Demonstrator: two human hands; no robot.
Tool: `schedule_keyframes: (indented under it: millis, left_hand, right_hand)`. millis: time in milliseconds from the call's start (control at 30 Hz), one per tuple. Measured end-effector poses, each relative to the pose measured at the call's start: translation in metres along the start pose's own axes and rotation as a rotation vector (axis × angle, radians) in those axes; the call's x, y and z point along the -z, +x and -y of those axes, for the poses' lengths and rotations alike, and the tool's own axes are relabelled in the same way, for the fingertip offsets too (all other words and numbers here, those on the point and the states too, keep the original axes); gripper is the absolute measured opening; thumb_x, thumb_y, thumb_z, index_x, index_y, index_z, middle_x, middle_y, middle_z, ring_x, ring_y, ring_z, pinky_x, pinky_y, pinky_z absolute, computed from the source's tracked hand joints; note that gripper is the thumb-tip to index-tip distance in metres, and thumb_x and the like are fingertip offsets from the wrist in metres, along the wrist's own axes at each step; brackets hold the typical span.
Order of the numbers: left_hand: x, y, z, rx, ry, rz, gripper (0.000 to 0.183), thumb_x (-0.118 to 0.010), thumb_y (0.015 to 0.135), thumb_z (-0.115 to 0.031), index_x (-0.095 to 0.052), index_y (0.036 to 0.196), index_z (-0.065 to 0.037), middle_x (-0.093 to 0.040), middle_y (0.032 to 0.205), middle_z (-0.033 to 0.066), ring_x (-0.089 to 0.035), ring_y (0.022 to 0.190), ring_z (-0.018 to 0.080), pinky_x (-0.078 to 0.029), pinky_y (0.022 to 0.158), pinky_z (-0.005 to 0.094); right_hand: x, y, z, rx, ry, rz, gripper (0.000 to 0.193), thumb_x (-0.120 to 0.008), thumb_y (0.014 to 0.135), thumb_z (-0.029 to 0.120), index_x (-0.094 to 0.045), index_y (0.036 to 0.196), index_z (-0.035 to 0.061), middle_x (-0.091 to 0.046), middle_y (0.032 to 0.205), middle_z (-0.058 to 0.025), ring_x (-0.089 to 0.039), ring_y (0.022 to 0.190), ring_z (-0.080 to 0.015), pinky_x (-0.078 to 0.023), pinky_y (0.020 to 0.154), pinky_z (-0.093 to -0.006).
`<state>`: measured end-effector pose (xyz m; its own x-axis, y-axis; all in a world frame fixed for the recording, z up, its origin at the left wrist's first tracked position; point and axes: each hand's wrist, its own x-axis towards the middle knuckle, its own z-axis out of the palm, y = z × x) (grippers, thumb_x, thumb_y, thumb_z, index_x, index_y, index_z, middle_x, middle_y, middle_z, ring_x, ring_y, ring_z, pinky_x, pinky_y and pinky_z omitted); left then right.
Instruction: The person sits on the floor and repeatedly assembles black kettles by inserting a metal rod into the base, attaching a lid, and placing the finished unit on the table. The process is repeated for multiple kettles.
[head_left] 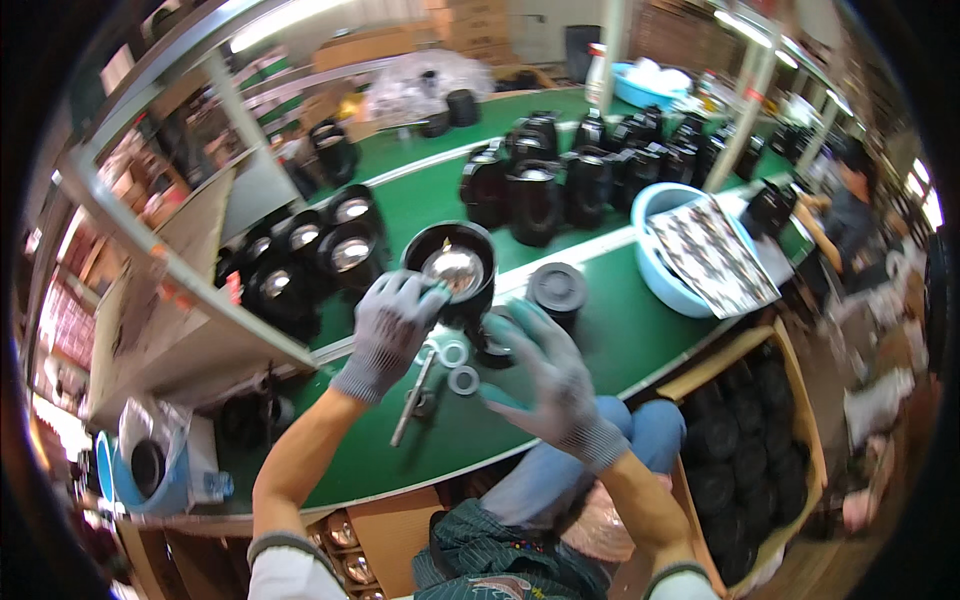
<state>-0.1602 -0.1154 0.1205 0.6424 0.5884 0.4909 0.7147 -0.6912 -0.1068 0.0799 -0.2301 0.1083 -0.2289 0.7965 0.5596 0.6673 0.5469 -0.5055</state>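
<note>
- I'm working at the green conveyor table (620, 330), and the black pot body (452, 262) I'm busy with is sitting at about 12 o'clock from my hands, shiny metal bowl facing up.
- My left hand (392, 330) is resting on the pot's rim at its 7 o'clock edge, gloved fingers curled over the lip and clamping it, steadying it as far as I can judge.
- My right hand (545, 375) is hovering just at 4 o'clock of the pot, fingers spread apart and loosely curved. I can't tell if anything small is pinched in there, it's blurry.
- 2 white washers (458, 366) are lying on the belt between my hands, and a metal rod tool (414, 386) is lying at 6 o'clock of my left hand.
- A black round lid (557, 287) is sitting at 3 o'clock of the pot, close by.
- Tip from me: keep the left grip firm on the rim so the pot isn't spinning, and pick up 1 washer at a time with fingertips, since gloves make thin rings slippery.
- More black pots (300, 255) are queuing at 9 o'clock.
</note>
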Motion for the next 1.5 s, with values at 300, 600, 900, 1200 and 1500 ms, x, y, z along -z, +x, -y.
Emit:
schedule_keyframes:
  millis: [300, 600, 900, 1200, 1500]
  left_hand:
    - [0.038, -0.061, -0.116, -0.135, -0.367, 0.111, 0.046, -0.085, 0.073, -0.023, -0.071, 0.115, -0.011, -0.067, 0.110, 0.0104, -0.065, 0.108, 0.0337, -0.052, 0.094, 0.0501]
    - [-0.065, -0.193, -0.081, 1.055, -1.621, 0.265, 0.037, -0.056, 0.104, -0.008, -0.063, 0.140, 0.000, -0.060, 0.146, 0.0181, -0.063, 0.116, 0.0292, -0.053, 0.093, 0.0334]
    - [-0.075, -0.214, -0.123, 1.078, -2.111, 0.340, 0.055, -0.060, 0.100, -0.004, -0.053, 0.153, -0.017, -0.055, 0.152, 0.0160, -0.063, 0.115, 0.0322, -0.052, 0.098, 0.0339]
    - [-0.031, -0.302, -0.122, 1.272, -2.142, 0.162, 0.054, -0.061, 0.100, -0.007, -0.051, 0.153, -0.015, -0.054, 0.153, 0.0160, -0.062, 0.118, 0.0323, -0.051, 0.101, 0.0358]
    - [-0.014, -0.330, -0.150, 1.286, -2.083, -0.011, 0.054, -0.062, 0.101, -0.009, -0.050, 0.153, -0.013, -0.054, 0.153, 0.0160, -0.061, 0.121, 0.0324, -0.050, 0.104, 0.0376]
  right_hand:
    - [-0.016, -0.094, -0.005, -0.042, -0.347, 0.243, 0.044, -0.064, 0.093, 0.021, -0.060, 0.134, 0.0092, -0.053, 0.145, -0.0139, -0.048, 0.141, -0.0329, -0.051, 0.103, -0.0435]
    - [0.068, -0.151, 0.020, -0.265, 0.369, -0.201, 0.031, -0.091, 0.077, 0.015, -0.071, 0.098, 0.0048, -0.057, 0.148, -0.0209, -0.056, 0.138, -0.0367, -0.049, 0.112, -0.0448]
    - [0.042, -0.135, 0.044, -0.048, 0.605, -0.038, 0.028, -0.090, 0.079, 0.013, -0.071, 0.099, 0.0057, -0.055, 0.149, -0.0269, -0.058, 0.136, -0.0429, -0.052, 0.108, -0.0468]
    - [-0.017, -0.081, 0.043, 0.216, 0.823, 0.445, 0.044, -0.083, 0.082, 0.023, -0.071, 0.122, 0.0089, -0.056, 0.149, -0.0235, -0.055, 0.139, -0.0392, -0.043, 0.109, -0.0602]
    - [-0.158, 0.030, -0.112, -0.225, -0.657, 0.879, 0.149, -0.099, 0.055, 0.045, -0.007, 0.168, 0.0103, -0.021, 0.168, -0.0273, -0.021, 0.156, -0.0471, -0.017, 0.128, -0.0572]
